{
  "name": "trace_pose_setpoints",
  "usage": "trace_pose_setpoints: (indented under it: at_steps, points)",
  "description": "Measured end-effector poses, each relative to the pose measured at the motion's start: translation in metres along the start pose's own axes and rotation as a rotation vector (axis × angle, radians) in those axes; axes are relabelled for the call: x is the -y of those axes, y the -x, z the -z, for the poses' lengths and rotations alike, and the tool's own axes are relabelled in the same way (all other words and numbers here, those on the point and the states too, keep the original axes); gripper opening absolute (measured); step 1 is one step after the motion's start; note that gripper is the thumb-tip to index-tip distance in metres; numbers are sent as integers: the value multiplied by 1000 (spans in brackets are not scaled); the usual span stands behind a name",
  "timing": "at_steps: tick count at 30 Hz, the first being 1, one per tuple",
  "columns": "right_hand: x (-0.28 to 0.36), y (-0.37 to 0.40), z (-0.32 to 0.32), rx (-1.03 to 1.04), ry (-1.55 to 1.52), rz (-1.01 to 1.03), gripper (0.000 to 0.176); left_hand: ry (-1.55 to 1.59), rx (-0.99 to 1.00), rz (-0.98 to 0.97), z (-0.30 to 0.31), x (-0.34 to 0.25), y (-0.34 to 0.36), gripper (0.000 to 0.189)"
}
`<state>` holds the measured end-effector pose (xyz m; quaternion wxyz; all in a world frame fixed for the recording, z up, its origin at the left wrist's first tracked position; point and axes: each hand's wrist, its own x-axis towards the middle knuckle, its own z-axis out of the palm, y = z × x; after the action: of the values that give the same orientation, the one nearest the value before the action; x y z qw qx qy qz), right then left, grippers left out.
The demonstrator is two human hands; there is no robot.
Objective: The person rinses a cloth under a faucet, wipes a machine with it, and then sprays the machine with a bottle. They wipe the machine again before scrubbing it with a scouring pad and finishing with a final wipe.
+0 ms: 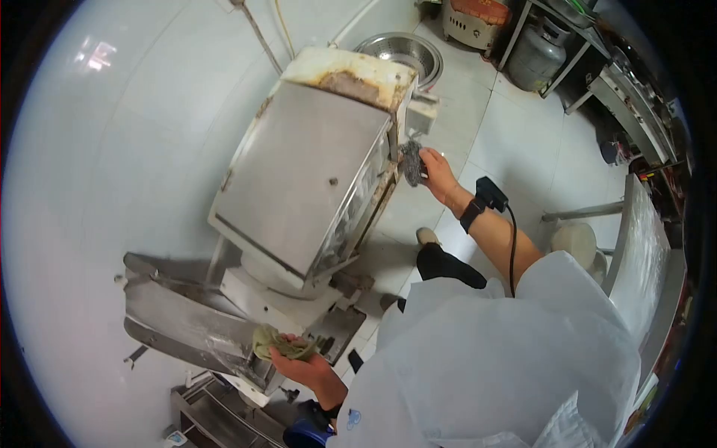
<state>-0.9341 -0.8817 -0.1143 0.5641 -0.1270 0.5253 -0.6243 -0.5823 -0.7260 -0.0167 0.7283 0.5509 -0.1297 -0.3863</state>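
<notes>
My right hand [438, 173] pinches a grey steel wool scourer [411, 163] against or very near the rusty side edge of a white machine [299, 179] with a flat metal lid. In my left hand [302, 367] is a crumpled olive-green cloth [278, 344], its fingers closed on it. That hand is beside the end of a curved metal tray [187, 317] attached at the machine's lower end. Brown rust marks the machine's top end [351, 84]. Whether the scourer touches the metal is hard to tell.
A perforated steel basin [403, 56] is on the tiled floor behind the machine. A gas cylinder [536, 56] stands under a rack at the upper right. To the right is a metal table [638, 246]. A dark rack [231, 418] and blue bucket [306, 434] are at the bottom.
</notes>
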Motion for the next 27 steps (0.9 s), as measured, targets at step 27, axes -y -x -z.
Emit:
trace_pose_setpoints:
  at_steps: [27]
  points:
    - [-104,-51,-95,-318,748,436,36,-48,-259,-87,96,-41,23,32]
